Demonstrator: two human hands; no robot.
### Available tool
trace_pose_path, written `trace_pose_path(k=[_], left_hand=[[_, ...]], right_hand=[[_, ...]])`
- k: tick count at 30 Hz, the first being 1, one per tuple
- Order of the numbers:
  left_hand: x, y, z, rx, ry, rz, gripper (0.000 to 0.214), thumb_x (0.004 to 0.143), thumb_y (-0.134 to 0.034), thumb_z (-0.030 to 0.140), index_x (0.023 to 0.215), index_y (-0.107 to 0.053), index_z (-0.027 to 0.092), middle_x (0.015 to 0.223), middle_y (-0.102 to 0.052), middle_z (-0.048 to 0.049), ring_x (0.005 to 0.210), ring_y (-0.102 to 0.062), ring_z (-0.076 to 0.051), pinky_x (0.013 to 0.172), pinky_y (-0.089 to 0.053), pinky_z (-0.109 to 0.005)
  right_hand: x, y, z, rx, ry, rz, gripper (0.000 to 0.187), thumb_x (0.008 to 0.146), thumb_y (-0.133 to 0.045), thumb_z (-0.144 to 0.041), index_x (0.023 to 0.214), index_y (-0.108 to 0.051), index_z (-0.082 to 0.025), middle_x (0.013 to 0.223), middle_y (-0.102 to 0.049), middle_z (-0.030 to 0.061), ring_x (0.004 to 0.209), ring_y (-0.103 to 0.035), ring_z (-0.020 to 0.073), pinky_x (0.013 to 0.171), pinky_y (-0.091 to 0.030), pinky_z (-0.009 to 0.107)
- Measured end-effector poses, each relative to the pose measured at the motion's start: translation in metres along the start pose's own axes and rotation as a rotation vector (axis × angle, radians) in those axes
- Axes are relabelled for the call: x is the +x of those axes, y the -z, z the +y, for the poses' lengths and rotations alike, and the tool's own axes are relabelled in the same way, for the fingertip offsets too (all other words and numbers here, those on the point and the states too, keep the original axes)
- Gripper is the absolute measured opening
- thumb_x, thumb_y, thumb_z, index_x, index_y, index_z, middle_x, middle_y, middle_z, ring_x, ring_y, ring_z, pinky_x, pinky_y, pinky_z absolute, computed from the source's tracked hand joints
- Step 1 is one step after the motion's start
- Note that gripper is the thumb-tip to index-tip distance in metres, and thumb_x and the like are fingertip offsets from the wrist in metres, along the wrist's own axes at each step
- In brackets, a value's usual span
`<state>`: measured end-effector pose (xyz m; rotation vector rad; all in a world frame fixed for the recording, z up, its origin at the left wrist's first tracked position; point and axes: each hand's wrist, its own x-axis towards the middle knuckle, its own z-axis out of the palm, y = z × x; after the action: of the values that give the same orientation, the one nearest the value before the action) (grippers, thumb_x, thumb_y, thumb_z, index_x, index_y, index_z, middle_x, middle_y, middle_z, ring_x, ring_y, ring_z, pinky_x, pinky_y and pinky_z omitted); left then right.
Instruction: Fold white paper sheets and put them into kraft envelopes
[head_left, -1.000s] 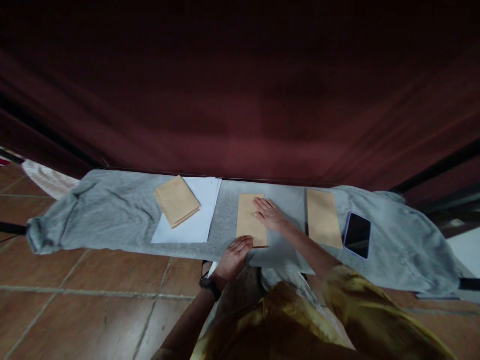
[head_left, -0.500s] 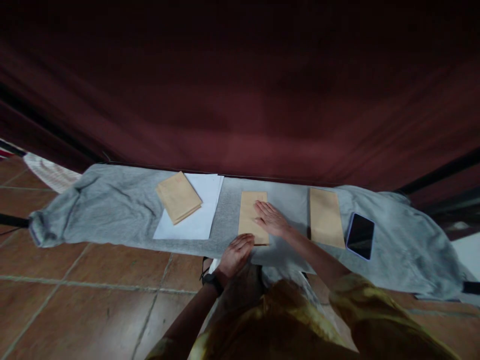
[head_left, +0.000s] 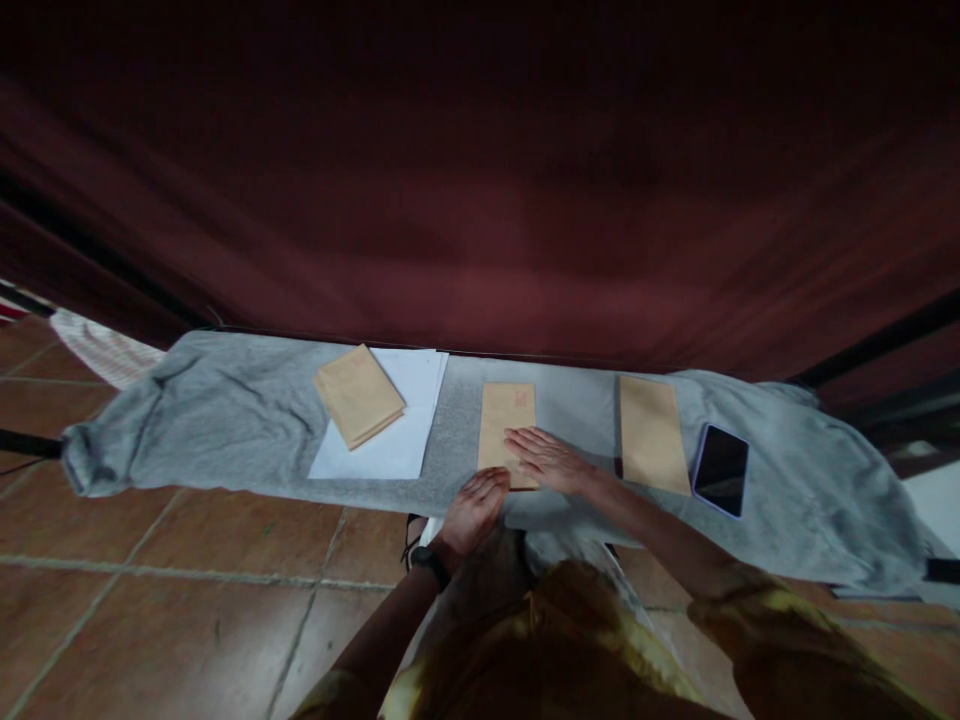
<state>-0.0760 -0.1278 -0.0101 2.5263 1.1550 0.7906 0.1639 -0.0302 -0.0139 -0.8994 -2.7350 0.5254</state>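
A brown paper envelope (head_left: pixel 501 412) with faint red print near its upper right corner lies flat in front of me. My right hand (head_left: pixel 551 461) rests on its lower half, fingers stretched out and pointing left. At the envelope's lower left corner is my left hand (head_left: pixel 478 505), its fingers laid flat over the edge; a dark band circles that wrist. Neither hand is wrapped round anything. Parts of the envelope's lower end are hidden under the hands.
On the left, several brown envelopes (head_left: pixel 361 398) lie on white paper sheets (head_left: pixel 390 461). To the right are another brown envelope (head_left: pixel 652 435) and a phone (head_left: pixel 721 470) in a light purple case. Grey cloth (head_left: pixel 240 410) covers the narrow surface. A dark red curtain (head_left: pixel 480 240) hangs behind.
My right hand has slid down the envelope towards me, uncovering the red print. The left hand has stayed at the lower left corner.
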Motion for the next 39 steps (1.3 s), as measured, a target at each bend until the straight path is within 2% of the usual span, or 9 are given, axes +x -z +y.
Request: trace_pose_path(k=[4,7,13,16,19,25,32,35,39], left_hand=[[0.000,0.001,0.001,-0.011,0.027,-0.013,0.035,0.102,-0.041,0.014,0.130,-0.063,0.018,0.131,-0.070,-0.0120,0.132,-0.061,-0.023,0.114,-0.051,-0.047],[0.000,0.000,0.000,-0.019,0.030,0.002,0.035,0.102,-0.042,0.013,0.130,-0.062,0.017,0.132,-0.070,-0.0119,0.132,-0.060,-0.022,0.115,-0.051,-0.047],[0.000,-0.002,-0.001,-0.029,0.018,0.035,0.036,0.102,-0.043,0.014,0.132,-0.062,0.019,0.129,-0.072,-0.0107,0.130,-0.062,-0.022,0.113,-0.053,-0.047],[-0.001,-0.002,-0.001,-0.024,0.008,0.042,0.035,0.102,-0.044,0.015,0.132,-0.062,0.019,0.130,-0.071,-0.0112,0.130,-0.062,-0.022,0.113,-0.053,-0.047],[-0.001,-0.002,-0.002,-0.023,0.009,0.048,0.032,0.103,-0.045,0.016,0.129,-0.063,0.018,0.130,-0.071,-0.0111,0.130,-0.062,-0.022,0.113,-0.053,-0.046],[-0.001,-0.005,-0.002,-0.015,0.031,0.065,0.028,0.103,-0.046,0.019,0.125,-0.064,0.019,0.129,-0.071,-0.0108,0.130,-0.062,-0.022,0.113,-0.053,-0.045],[-0.002,-0.005,0.000,0.001,0.066,0.063,0.026,0.105,-0.045,0.023,0.117,-0.067,0.020,0.127,-0.072,-0.0096,0.128,-0.063,-0.022,0.112,-0.053,-0.045],[-0.001,-0.004,0.001,-0.018,0.068,0.074,0.027,0.105,-0.042,0.022,0.118,-0.067,0.020,0.126,-0.072,-0.0092,0.127,-0.063,-0.021,0.112,-0.053,-0.045],[0.001,-0.004,0.005,-0.031,0.090,0.093,0.029,0.105,-0.041,0.022,0.120,-0.066,0.020,0.126,-0.072,-0.0101,0.126,-0.064,-0.021,0.109,-0.055,-0.044]], right_hand=[[0.030,0.009,0.021,-0.011,-0.110,0.056,0.055,0.105,-0.045,-0.035,0.159,-0.038,-0.025,0.167,-0.032,0.0031,0.155,-0.031,0.0222,0.130,-0.026,0.049],[0.052,0.013,0.034,-0.060,-0.147,0.079,0.055,0.106,-0.042,-0.036,0.159,-0.038,-0.024,0.166,-0.034,0.0029,0.155,-0.031,0.0213,0.131,-0.023,0.046],[0.069,0.010,0.037,-0.210,-0.217,0.095,0.058,0.108,-0.036,-0.038,0.161,-0.034,-0.015,0.167,-0.032,0.0099,0.155,-0.030,0.0221,0.132,-0.016,0.046],[0.064,0.003,0.029,-0.238,-0.177,0.068,0.059,0.108,-0.037,-0.042,0.160,-0.034,-0.014,0.167,-0.031,0.0099,0.155,-0.030,0.0220,0.131,-0.018,0.044],[0.052,-0.004,0.018,-0.226,-0.094,0.057,0.059,0.107,-0.039,-0.043,0.160,-0.035,-0.018,0.167,-0.032,0.0074,0.155,-0.031,0.0212,0.130,-0.022,0.044],[0.027,-0.013,-0.005,-0.154,-0.005,0.027,0.054,0.109,-0.040,-0.036,0.160,-0.036,-0.021,0.167,-0.033,0.0040,0.155,-0.031,0.0180,0.130,-0.021,0.042],[0.000,-0.016,-0.028,0.024,-0.018,-0.034,0.048,0.111,-0.034,-0.036,0.158,-0.039,-0.027,0.164,-0.039,0.0009,0.153,-0.033,0.0130,0.129,-0.024,0.040],[-0.014,-0.019,-0.035,0.084,-0.024,0.056,0.046,0.109,-0.042,-0.037,0.154,-0.047,-0.026,0.159,-0.048,0.0041,0.147,-0.044,0.0157,0.125,-0.034,0.041],[-0.029,-0.023,-0.042,0.154,-0.044,0.297,0.036,0.104,-0.051,-0.026,0.137,-0.066,-0.026,0.139,-0.068,0.0061,0.130,-0.063,0.0190,0.112,-0.050,0.042]])
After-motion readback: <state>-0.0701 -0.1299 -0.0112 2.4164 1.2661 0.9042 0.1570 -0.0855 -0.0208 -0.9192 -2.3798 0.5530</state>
